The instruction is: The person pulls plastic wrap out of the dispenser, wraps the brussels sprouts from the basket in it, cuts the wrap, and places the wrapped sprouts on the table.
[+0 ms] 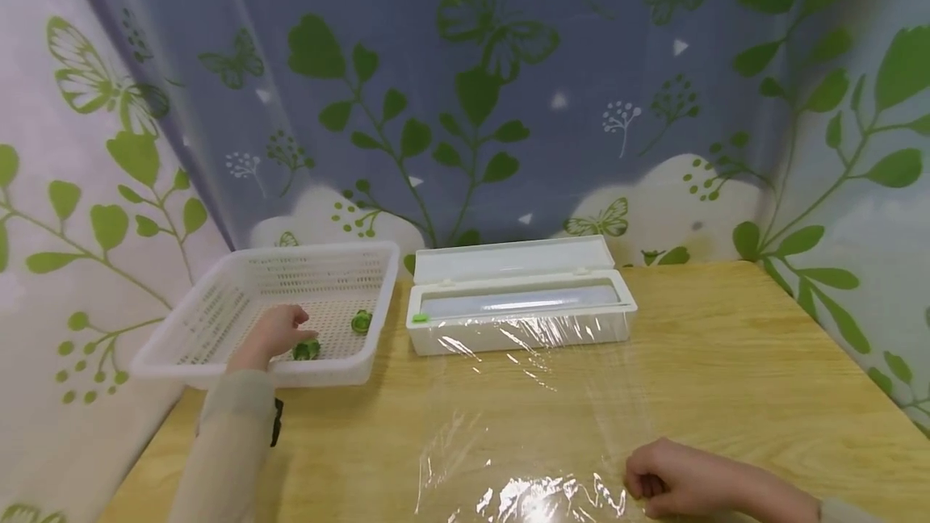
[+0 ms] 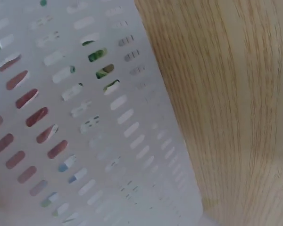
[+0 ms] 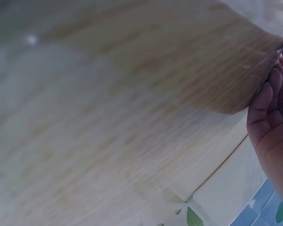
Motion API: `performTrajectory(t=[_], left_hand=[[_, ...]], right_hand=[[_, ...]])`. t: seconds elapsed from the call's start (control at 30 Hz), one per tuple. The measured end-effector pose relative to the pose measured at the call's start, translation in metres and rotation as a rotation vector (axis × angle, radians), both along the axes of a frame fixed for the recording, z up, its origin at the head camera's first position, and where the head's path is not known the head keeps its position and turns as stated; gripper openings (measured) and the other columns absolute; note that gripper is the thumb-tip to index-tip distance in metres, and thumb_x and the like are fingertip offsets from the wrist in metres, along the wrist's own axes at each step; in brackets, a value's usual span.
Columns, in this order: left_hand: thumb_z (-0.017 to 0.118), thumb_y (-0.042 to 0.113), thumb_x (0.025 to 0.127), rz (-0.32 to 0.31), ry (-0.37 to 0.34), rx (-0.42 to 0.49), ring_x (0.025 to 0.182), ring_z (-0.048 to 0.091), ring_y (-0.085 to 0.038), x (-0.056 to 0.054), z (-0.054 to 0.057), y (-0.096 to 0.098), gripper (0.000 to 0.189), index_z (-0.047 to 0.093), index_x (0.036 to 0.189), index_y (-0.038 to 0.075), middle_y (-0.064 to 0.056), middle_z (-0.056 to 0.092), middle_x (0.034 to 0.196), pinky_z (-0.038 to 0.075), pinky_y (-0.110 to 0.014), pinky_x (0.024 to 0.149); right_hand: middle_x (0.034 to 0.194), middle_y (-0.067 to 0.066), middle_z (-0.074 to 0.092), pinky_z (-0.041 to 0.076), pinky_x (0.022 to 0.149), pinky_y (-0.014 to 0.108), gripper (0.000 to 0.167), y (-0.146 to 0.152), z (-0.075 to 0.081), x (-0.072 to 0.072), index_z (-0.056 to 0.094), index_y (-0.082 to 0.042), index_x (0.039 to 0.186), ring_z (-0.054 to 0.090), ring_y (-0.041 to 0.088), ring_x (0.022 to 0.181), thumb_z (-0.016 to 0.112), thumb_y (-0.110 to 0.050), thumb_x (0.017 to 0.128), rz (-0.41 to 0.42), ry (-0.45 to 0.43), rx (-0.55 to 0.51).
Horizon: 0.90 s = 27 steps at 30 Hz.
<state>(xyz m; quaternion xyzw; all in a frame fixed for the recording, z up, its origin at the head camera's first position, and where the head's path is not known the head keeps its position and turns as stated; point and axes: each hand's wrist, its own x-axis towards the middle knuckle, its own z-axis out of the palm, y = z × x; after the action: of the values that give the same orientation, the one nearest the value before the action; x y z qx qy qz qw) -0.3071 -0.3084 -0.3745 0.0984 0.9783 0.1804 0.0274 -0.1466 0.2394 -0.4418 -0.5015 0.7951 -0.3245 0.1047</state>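
My left hand (image 1: 276, 333) reaches over the near wall into a white plastic basket (image 1: 374, 357). Its fingers are just above a small green leafy vegetable (image 1: 306, 349) on the basket floor, and a second green vegetable (image 1: 362, 321) lies to the right. In the left wrist view the basket's slotted wall (image 2: 99, 141) hides most of the hand. At the table's front, my right hand (image 1: 683, 479) pinches the edge of a clear sheet of cling film (image 1: 523, 426). The film stretches over the table from a white cling film dispenser (image 1: 519, 333) behind it.
The dispenser's lid (image 1: 516, 259) stands raised at the back, and a green slider (image 1: 421, 318) sits at its left end. Beneath everything is a wood-grain table (image 1: 734, 361). Patterned curtains (image 1: 508, 103) enclose the back and sides.
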Motion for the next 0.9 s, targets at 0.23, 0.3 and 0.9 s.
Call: performTrajectory(t=[0.23, 0.3, 0.9], left_hand=[[0.063, 0.016, 0.081, 0.011, -0.085, -0.067, 0.098, 0.046, -0.046, -0.0021, -0.0020, -0.0078, 0.049, 0.046, 0.110, -0.020, -0.035, 0.048, 0.108, 0.041, -0.049, 0.080], [0.063, 0.015, 0.081, 0.018, -0.104, -0.072, 0.099, 0.046, -0.047, -0.0031, -0.0029, -0.0077, 0.049, 0.045, 0.110, -0.020, -0.035, 0.048, 0.109, 0.040, -0.049, 0.081], [0.064, 0.015, 0.080, 0.053, -0.233, -0.120, 0.100, 0.047, -0.044, -0.0005, -0.0054, -0.0023, 0.049, 0.046, 0.113, -0.016, -0.033, 0.047, 0.112, 0.042, -0.049, 0.079]], right_hand=[[0.064, -0.013, 0.044, 0.036, 0.047, 0.009, 0.027, -0.0012, -0.0025, -0.0007, 0.051, -0.014, 0.074, 0.037, -0.011, 0.060, 0.067, 0.004, 0.062, -0.007, -0.013, -0.001], [0.064, -0.012, 0.044, 0.036, 0.047, 0.008, 0.028, -0.0009, -0.0030, -0.0009, 0.050, -0.014, 0.074, 0.037, -0.011, 0.060, 0.067, 0.004, 0.061, -0.006, -0.015, -0.002], [0.064, -0.009, 0.047, 0.038, 0.047, 0.010, 0.026, -0.0007, -0.0006, -0.0004, 0.051, -0.013, 0.074, 0.038, -0.010, 0.060, 0.066, 0.005, 0.064, -0.009, -0.071, -0.004]])
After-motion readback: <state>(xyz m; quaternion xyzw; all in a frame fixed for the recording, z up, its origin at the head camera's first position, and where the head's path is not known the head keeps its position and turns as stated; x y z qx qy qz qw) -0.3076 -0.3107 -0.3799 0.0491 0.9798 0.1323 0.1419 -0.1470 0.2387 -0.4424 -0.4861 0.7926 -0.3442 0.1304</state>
